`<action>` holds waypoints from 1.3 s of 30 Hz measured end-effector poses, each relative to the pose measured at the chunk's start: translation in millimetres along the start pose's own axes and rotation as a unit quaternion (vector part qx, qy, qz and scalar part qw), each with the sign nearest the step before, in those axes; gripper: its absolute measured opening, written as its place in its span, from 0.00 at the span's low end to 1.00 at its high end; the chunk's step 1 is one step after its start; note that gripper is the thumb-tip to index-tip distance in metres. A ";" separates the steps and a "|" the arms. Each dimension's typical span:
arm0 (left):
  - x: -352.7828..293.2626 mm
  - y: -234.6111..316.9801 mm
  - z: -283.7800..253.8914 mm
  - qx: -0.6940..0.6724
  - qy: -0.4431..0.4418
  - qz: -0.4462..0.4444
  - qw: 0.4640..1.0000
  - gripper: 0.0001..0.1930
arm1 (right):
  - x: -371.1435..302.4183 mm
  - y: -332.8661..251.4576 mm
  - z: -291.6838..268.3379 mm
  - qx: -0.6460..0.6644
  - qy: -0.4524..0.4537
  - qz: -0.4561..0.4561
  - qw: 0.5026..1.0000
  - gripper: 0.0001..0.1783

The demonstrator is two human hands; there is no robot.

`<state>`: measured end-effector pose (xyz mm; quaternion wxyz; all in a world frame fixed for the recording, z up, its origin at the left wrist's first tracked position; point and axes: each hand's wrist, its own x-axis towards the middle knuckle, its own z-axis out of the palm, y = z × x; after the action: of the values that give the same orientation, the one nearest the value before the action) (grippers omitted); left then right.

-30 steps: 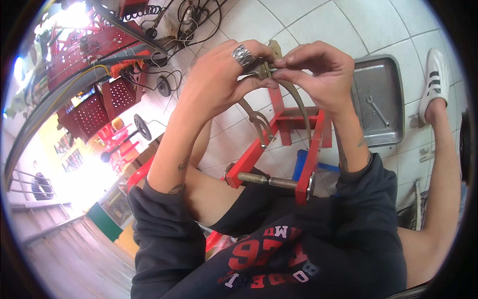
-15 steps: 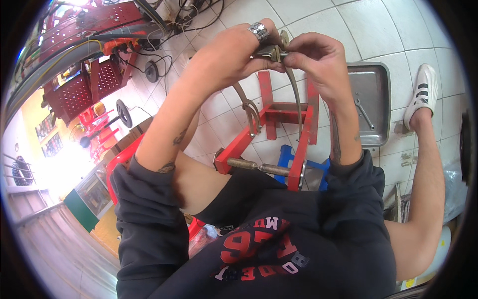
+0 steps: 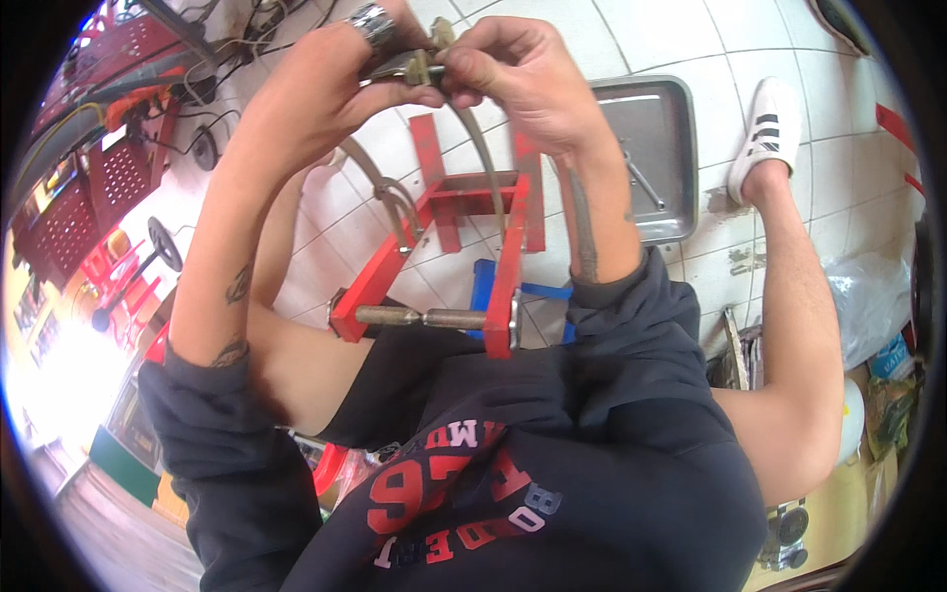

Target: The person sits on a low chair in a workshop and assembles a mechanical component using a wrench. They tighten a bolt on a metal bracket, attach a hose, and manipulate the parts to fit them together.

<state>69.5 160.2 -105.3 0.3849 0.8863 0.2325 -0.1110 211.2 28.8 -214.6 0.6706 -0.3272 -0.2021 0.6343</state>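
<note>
Both my hands are raised over a red metal stand (image 3: 370, 286), meeting at a small dull-metal fitting (image 3: 420, 71). My left hand (image 3: 345, 84), with a wide silver ring, grips the fitting from its left side, thumb underneath. From the right, my right hand (image 3: 523, 84) pinches the fitting's end between thumb and fingertips; exactly what lies in that pinch is hidden. A curved metal arm (image 3: 480, 148) runs from below the fitting down to the stand. Another curved arm (image 3: 370, 166) rises from the stand's left bar. Two threaded spindles (image 3: 434, 317) face each other at the stand's near end.
A grey metal tray (image 3: 681, 148) with a wrench (image 3: 645, 183) in it lies on the tiled floor, right of my right forearm. Something blue (image 3: 483, 286) is under the stand. Red perforated racks (image 3: 59, 212) and cables stand at left, a clear plastic bag (image 3: 868, 301) at right.
The whole view has shifted, so the stand, tray and hands appear farther left and slightly higher. Both hands stay together at the fitting, with little change in their hold.
</note>
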 end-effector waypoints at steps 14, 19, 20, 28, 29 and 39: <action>-1.0 -9.7 4.6 0.023 0.011 -0.017 1.000 0.17 | 1.3 4.6 -9.9 0.046 -0.035 -0.010 0.998 0.10; 2.4 2.4 2.7 0.053 0.014 0.023 0.998 0.17 | 6.4 5.6 -18.2 0.008 -0.052 -0.033 0.998 0.08; 2.3 3.1 3.5 0.060 0.014 0.030 0.998 0.18 | 7.6 7.0 -19.4 -0.002 -0.059 -0.047 0.997 0.07; 4.6 6.6 9.5 0.121 0.017 0.047 0.991 0.22 | 3.2 -2.3 -18.1 -0.054 -0.055 -0.061 0.995 0.09; 4.7 4.8 8.8 0.120 0.017 0.048 0.991 0.22 | 3.7 -3.1 -18.5 -0.072 -0.051 -0.075 0.993 0.09; 3.4 -7.4 7.1 0.062 -0.007 -0.006 0.998 0.25 | -0.7 -15.5 -18.3 -0.015 -0.062 0.032 0.997 0.08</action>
<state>68.6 160.5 -116.1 0.3304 0.9061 0.2278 -0.1341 234.8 25.1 -216.5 0.6308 -0.3040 -0.2422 0.6716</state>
